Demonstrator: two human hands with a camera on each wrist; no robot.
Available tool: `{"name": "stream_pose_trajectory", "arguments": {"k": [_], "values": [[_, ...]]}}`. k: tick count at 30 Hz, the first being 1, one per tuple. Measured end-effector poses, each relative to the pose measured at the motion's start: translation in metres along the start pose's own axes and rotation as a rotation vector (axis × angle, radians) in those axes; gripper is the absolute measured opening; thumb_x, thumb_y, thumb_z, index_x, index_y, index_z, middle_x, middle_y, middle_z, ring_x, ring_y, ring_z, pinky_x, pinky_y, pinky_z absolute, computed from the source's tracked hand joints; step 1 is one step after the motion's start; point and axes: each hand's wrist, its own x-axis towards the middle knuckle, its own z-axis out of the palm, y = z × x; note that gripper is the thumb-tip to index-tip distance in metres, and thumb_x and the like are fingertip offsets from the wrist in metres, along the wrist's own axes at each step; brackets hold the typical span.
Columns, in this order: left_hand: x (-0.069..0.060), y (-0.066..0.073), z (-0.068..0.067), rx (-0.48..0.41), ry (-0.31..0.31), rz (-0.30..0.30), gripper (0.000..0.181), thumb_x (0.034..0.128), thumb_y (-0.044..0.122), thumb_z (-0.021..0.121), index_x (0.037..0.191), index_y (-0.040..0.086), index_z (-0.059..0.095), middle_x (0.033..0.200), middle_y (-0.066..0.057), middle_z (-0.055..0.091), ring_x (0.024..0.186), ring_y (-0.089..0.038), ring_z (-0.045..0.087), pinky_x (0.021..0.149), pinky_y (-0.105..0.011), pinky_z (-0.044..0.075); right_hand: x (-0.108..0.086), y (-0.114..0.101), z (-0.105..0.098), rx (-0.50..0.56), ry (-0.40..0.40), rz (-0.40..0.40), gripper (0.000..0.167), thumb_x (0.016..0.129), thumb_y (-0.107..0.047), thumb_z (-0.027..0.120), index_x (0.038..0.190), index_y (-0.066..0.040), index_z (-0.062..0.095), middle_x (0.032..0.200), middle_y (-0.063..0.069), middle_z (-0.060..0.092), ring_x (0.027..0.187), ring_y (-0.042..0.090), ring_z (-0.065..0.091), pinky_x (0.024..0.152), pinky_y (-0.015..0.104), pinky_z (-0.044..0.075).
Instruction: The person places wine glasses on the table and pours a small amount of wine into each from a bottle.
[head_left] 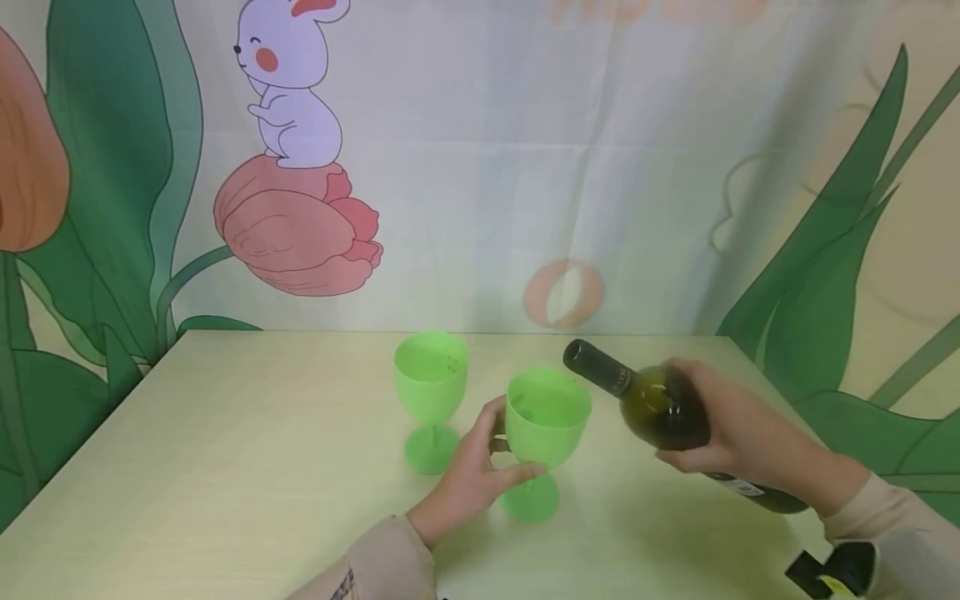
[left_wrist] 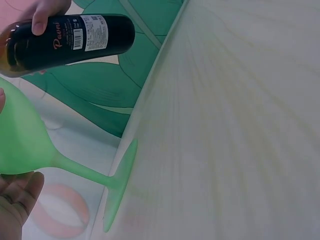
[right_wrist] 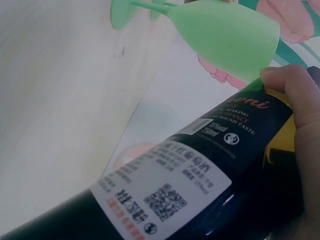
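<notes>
A dark green wine bottle [head_left: 667, 408] lies tilted in my right hand [head_left: 750, 433], its open mouth up and to the left, near the rim of a light green plastic goblet [head_left: 547, 421]. No liquid is seen leaving the bottle. My left hand [head_left: 480, 467] holds that goblet round its bowl, thumb in front and fingers behind. The goblet stands upright, and its foot [left_wrist: 120, 185] meets the table in the left wrist view. Printed labels [right_wrist: 170, 185] on the bottle show in the right wrist view. Left of my left hand stands a second green goblet [head_left: 431, 379], upright and untouched.
Both goblets stand on a pale yellow table [head_left: 225, 467]. A printed cloth [head_left: 480, 167] with a rabbit and tulips hangs behind its far edge. A black object [head_left: 840, 571] sits by my right sleeve.
</notes>
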Motion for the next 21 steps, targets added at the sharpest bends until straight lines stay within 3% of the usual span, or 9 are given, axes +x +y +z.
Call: {"name": "stream_pose_trajectory", "arguments": {"k": [13,21], "values": [[-0.0015,0.0037,-0.0008,-0.008,-0.007,-0.021,0.080,0.0776,0.018,0.079,0.144,0.018,0.034,0.123,-0.004,0.058,0.109,-0.018,0.055,0.093,-0.031,0.050,-0.0002,0.0014,-0.0061,-0.042,-0.118,0.017,0.081,0.060,-0.030,0.087,0.123,0.000,0.046,0.104,0.004,0.062,0.089,0.012,0.059,0.069,0.028,0.054],[-0.0014,0.0037,0.0000,-0.010,-0.008,-0.011,0.079,0.0779,0.018,0.079,0.143,0.018,0.035,0.122,-0.003,0.058,0.109,-0.018,0.054,0.093,-0.027,0.050,0.0037,0.0018,-0.0097,-0.069,-0.168,-0.005,0.080,0.060,-0.030,0.087,0.122,-0.001,0.046,0.102,0.002,0.062,0.088,0.011,0.059,0.067,0.027,0.054]]}}
